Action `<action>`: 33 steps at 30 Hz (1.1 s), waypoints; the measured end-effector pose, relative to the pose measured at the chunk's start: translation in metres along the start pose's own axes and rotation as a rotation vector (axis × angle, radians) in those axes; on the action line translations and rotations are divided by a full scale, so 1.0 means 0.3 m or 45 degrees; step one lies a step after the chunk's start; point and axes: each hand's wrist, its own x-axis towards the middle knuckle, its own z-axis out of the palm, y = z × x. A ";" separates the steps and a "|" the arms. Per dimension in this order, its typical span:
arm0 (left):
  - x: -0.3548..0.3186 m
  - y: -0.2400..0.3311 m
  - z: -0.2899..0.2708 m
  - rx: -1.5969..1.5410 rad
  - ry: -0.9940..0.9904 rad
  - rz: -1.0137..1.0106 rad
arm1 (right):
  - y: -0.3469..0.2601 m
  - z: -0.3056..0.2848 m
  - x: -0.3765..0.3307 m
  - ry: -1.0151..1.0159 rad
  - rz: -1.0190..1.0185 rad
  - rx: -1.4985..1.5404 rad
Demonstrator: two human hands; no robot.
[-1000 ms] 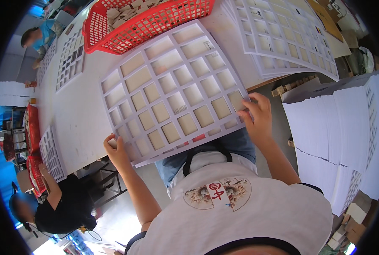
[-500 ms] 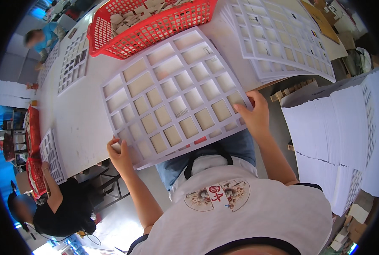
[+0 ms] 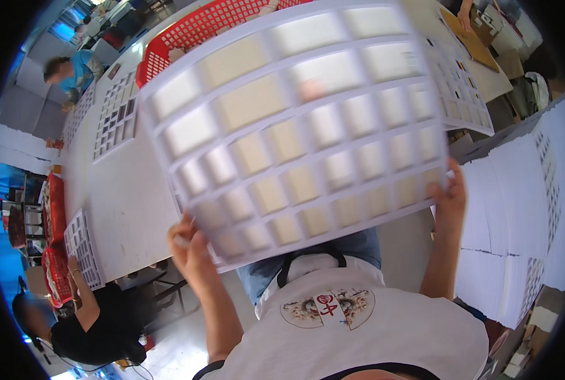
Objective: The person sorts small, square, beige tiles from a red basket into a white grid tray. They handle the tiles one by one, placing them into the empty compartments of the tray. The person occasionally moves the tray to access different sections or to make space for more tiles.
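The person holds a big white grid sheet [image 3: 295, 126] up off the desk [image 3: 130, 196], tilted toward the camera and blurred, so that it fills the picture from 10 to 2 o'clock. The left hand [image 3: 190, 244] pinches the sheet's lower corner at 7 o'clock, fingers closed on the edge; the right hand [image 3: 450, 193] grips the lower right edge at 4 o'clock, fingers curled around it. The grip sits only at the two near corners, so the far end hangs unsupported: the sheet could sag, fold or crease along a row of windows, and any loose tan squares might slide out. A slip of one hand would likely swing the sheet down onto the red basket [image 3: 200, 31] behind it at 12 o'clock. The raised sheet also hides the desk from the person, so setting it down blind risks catching another grid sheet [image 3: 114, 120] that lies at 10 o'clock. The desk is long and pale and runs from 8 to 12 o'clock. A tall stack of white sheets [image 3: 517, 209] stands at 3 o'clock. A person in black [image 3: 99, 329] sits at 8 o'clock beside red trays [image 3: 54, 253]; another in blue [image 3: 73, 69] works at 10 o'clock.
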 end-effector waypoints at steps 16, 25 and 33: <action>0.544 -0.296 0.920 0.017 -1.172 0.023 | 0.173 -0.914 0.935 0.432 0.307 -0.117; 0.827 -0.144 0.017 0.328 0.192 0.300 | -0.051 -0.127 1.194 0.365 -0.874 -1.728; 0.818 -0.265 -0.409 1.029 0.475 0.225 | -0.005 1.174 1.338 -0.848 -1.023 -1.250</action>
